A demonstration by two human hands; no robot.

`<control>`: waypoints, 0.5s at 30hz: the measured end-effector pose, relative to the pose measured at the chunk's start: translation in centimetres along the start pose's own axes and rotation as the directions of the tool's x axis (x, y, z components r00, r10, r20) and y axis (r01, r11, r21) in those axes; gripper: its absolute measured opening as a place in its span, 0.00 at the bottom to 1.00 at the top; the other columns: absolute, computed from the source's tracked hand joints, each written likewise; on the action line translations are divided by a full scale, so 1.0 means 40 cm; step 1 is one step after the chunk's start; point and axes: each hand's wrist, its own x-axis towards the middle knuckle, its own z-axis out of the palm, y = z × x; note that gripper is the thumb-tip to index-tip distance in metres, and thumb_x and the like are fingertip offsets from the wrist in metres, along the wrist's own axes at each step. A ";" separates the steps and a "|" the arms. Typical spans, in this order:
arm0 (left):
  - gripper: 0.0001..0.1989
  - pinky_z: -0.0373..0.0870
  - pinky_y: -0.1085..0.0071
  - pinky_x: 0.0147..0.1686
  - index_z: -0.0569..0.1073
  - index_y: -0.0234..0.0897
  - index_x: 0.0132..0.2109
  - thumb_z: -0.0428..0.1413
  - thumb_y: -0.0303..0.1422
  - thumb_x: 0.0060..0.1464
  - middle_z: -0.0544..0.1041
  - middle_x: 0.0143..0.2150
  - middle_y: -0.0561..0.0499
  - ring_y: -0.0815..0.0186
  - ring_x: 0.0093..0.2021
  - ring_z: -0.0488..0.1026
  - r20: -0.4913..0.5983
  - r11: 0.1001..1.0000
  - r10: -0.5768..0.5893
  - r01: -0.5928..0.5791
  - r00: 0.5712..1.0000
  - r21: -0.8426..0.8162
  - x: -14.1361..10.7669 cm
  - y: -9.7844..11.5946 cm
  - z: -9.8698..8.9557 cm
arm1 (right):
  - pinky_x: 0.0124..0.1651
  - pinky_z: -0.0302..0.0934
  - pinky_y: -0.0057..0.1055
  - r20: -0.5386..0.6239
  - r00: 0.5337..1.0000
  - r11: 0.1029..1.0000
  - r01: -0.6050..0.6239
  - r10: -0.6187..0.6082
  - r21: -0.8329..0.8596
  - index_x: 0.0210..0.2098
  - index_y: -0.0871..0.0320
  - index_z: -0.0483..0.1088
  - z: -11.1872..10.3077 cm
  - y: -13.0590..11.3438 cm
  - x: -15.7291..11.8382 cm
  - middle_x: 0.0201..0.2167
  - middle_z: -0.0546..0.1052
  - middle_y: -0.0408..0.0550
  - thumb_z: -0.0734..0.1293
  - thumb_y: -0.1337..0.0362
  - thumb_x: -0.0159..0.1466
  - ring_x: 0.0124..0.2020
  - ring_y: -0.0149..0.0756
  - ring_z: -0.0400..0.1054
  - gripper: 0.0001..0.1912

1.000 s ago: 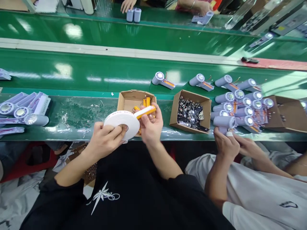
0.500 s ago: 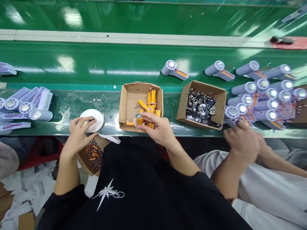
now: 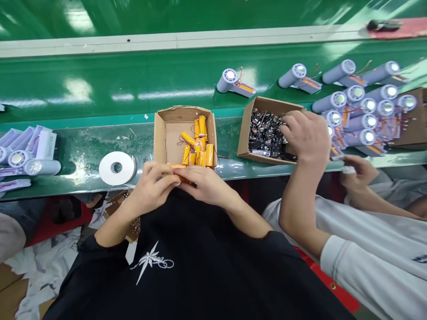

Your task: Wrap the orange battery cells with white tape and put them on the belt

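Note:
My left hand (image 3: 152, 186) and my right hand (image 3: 207, 186) meet at the near edge of the cardboard box (image 3: 160, 138). Between their fingertips is an orange cylindrical battery (image 3: 178, 166), mostly covered by the fingers. Both hands are closed on it; whether a piece of tape lies under the fingers I cannot tell. Several orange batteries (image 3: 200, 144) with thin wires lie in the right part of the box. Left of my hands, a roll of white tape (image 3: 108, 170) rests flat on the bench.
A box of small black and metal parts (image 3: 267, 133) stands right, a co-worker's hand (image 3: 308, 133) over it. Lilac cylindrical housings (image 3: 362, 122) crowd the far right; more housings (image 3: 31, 151) lie left. Behind runs a green belt (image 3: 110, 80).
My left hand has left the tape roll and joined my right hand. The right hand has drawn the battery toward me. The co-worker's hand has moved over the parts box.

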 end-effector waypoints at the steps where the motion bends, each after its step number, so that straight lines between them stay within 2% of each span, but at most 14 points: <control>1: 0.05 0.72 0.58 0.52 0.75 0.44 0.49 0.55 0.29 0.73 0.76 0.47 0.48 0.60 0.49 0.72 -0.025 0.996 -0.047 0.045 0.999 -0.076 0.002 0.003 -0.002 | 0.68 0.75 0.47 0.013 1.000 1.000 0.009 -0.009 0.015 0.68 0.51 0.74 -0.004 -0.001 -0.003 0.62 0.83 0.53 0.70 0.66 0.76 0.62 0.44 0.80 0.22; 5: 0.10 0.76 0.58 0.52 0.70 0.43 0.48 0.48 0.39 0.78 0.71 0.50 0.46 0.60 0.51 0.73 -0.056 0.913 -0.240 0.206 0.969 -0.352 0.001 0.018 -0.011 | 0.70 0.72 0.45 0.129 0.988 0.991 0.070 -0.085 0.113 0.70 0.51 0.73 -0.017 -0.010 -0.009 0.65 0.82 0.54 0.68 0.66 0.77 0.65 0.43 0.78 0.23; 7: 0.11 0.76 0.57 0.52 0.69 0.42 0.48 0.46 0.41 0.78 0.72 0.51 0.44 0.59 0.52 0.74 -0.003 0.874 -0.278 0.252 0.961 -0.415 -0.009 0.030 -0.010 | 0.70 0.72 0.45 0.179 0.979 0.988 0.070 -0.095 0.140 0.69 0.52 0.74 -0.018 -0.014 -0.008 0.64 0.81 0.55 0.68 0.67 0.76 0.65 0.45 0.78 0.22; 10: 0.13 0.77 0.56 0.55 0.69 0.42 0.49 0.45 0.43 0.79 0.74 0.52 0.42 0.57 0.54 0.75 0.095 0.839 -0.270 0.282 0.958 -0.465 -0.034 0.047 -0.001 | 0.67 0.74 0.45 0.203 0.977 0.985 0.025 -0.060 0.172 0.65 0.53 0.78 -0.013 -0.009 -0.004 0.60 0.84 0.56 0.69 0.69 0.75 0.61 0.46 0.80 0.21; 13: 0.15 0.77 0.54 0.58 0.70 0.42 0.53 0.45 0.45 0.78 0.78 0.55 0.40 0.56 0.57 0.76 0.155 0.854 -0.258 0.300 0.954 -0.425 -0.070 0.021 -0.008 | 0.54 0.80 0.39 0.224 0.974 0.956 -0.085 0.021 0.282 0.59 0.53 0.81 -0.003 0.012 -0.013 0.44 0.88 0.51 0.73 0.65 0.72 0.44 0.42 0.84 0.17; 15: 0.19 0.76 0.57 0.59 0.72 0.42 0.58 0.44 0.47 0.78 0.80 0.56 0.43 0.57 0.58 0.77 0.102 0.895 -0.387 0.400 0.916 -0.196 -0.102 -0.035 -0.046 | 0.43 0.81 0.35 0.246 0.964 0.894 -0.197 0.102 0.403 0.57 0.54 0.82 0.005 0.033 -0.030 0.38 0.87 0.48 0.76 0.60 0.70 0.34 0.39 0.83 0.16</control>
